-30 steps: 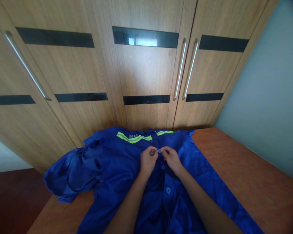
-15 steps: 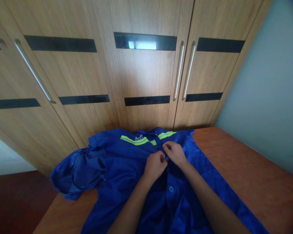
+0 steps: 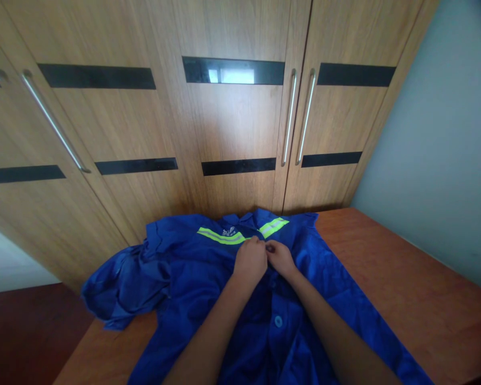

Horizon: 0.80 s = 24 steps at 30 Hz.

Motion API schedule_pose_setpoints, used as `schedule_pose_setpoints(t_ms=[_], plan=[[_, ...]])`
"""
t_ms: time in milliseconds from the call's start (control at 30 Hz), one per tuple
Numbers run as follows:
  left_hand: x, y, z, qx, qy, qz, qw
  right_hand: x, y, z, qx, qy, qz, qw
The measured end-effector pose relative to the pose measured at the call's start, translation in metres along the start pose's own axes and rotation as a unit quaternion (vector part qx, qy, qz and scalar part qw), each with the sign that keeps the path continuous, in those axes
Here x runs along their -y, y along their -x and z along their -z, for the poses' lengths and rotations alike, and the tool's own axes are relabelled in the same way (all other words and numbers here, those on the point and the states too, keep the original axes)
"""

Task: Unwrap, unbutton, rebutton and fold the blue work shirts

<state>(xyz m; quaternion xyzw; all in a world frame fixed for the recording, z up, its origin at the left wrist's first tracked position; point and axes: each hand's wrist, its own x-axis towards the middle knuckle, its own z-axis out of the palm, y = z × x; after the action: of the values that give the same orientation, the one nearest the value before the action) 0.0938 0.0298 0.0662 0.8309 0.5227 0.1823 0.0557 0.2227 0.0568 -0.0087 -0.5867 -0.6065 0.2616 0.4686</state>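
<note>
A blue work jacket (image 3: 200, 278) lies front side up, with yellow-green reflective strips (image 3: 273, 228) across its chest and a pale logo beside the collar. Both hands meet at its front opening, just below the strips. My left hand (image 3: 251, 261) is closed, its fingertips pinching the placket edge. Against it, my right hand (image 3: 281, 258) is closed as well, pinching the jacket's front. Whatever small part lies between the fingertips is hidden. Lower on the placket a blue button (image 3: 278, 321) shows. One sleeve (image 3: 124, 286) is bunched at the left.
The jacket rests on a reddish-brown wooden surface (image 3: 404, 278). Directly behind stands a wooden wardrobe (image 3: 232, 123) with metal handles (image 3: 289, 117) and black strips. A pale wall (image 3: 444, 160) rises on the right.
My left hand has moved up the placket and now touches my right hand, which has shifted slightly down. The reflective strips at the opening have shifted with the cloth.
</note>
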Motion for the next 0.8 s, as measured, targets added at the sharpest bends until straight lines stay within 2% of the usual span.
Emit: schedule_pose_setpoints(t_ms=[167,367,633,800], plan=[[0.023,-0.027,-0.015,0.040,-0.011,0.038,0.998,0.000,-0.005,0.006,-0.015,-0.118,-0.043,0.992],[0.041,-0.030,-0.033,0.060,0.008,0.078,0.995,0.004,-0.003,0.012,-0.046,-0.225,-0.072,0.971],[0.053,-0.034,-0.037,0.062,0.075,0.083,0.992,0.007,-0.003,0.016,-0.081,-0.291,-0.079,0.950],[0.055,-0.028,-0.040,0.029,0.142,0.081,0.986,0.010,-0.001,0.017,-0.075,-0.299,-0.062,0.949]])
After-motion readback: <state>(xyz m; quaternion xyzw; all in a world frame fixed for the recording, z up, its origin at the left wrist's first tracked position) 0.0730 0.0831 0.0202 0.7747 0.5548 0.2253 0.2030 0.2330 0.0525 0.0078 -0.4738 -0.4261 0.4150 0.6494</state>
